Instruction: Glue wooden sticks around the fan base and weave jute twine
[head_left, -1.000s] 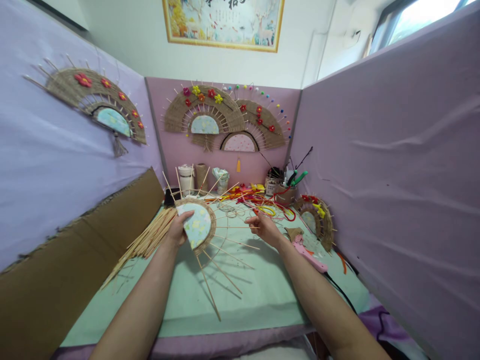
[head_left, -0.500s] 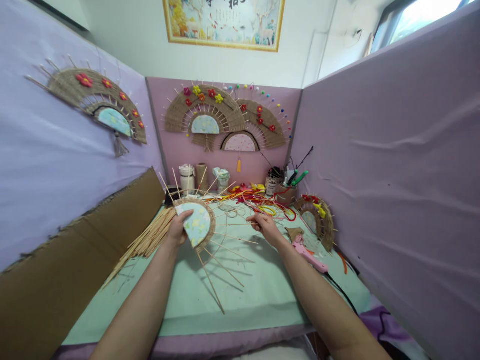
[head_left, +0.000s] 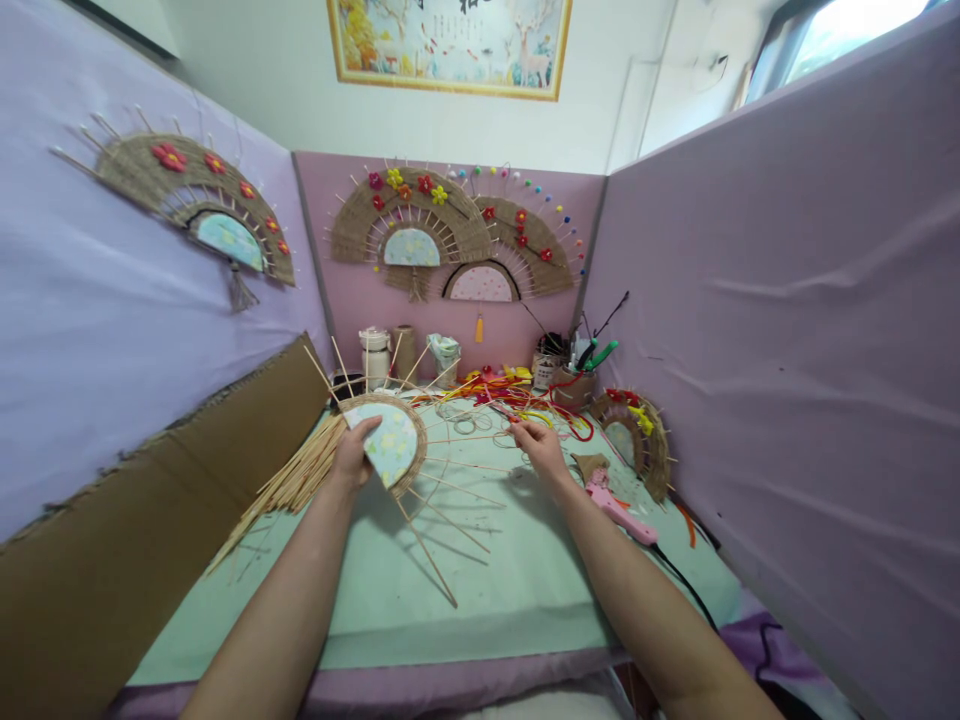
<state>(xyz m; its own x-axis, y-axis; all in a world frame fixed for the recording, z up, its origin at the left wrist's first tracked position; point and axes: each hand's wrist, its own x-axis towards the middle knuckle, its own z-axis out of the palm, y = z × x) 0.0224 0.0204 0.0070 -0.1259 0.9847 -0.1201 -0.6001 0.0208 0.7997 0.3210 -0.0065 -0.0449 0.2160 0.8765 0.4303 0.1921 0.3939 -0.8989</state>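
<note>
My left hand [head_left: 352,452] is closed on the flat edge of a small half-round fan frame [head_left: 391,440], thumb on its pale blue flowered face. Brown twine [head_left: 421,440] is wound in a band along the curved rim. Thin wooden sticks [head_left: 426,545] spread out from the frame like rays. My right hand [head_left: 538,447] is closed in a pinch to the right of the frame, at the end of a thin line running from the rim. Whether that line is twine or a stick I cannot tell. Loose loops of thin twine [head_left: 469,425] lie behind, between the hands.
A bundle of sticks [head_left: 300,470] lies at left beside a cardboard strip [head_left: 165,450]. On the right are a pink glue gun [head_left: 622,515] with a cable and a small finished fan [head_left: 652,440]. Colored craft stems [head_left: 517,385] and a tool pot [head_left: 574,390] stand behind.
My right hand has moved slightly right and up, farther from the frame. My left hand and the fan frame have shifted a little left, the frame tilting slightly.
</note>
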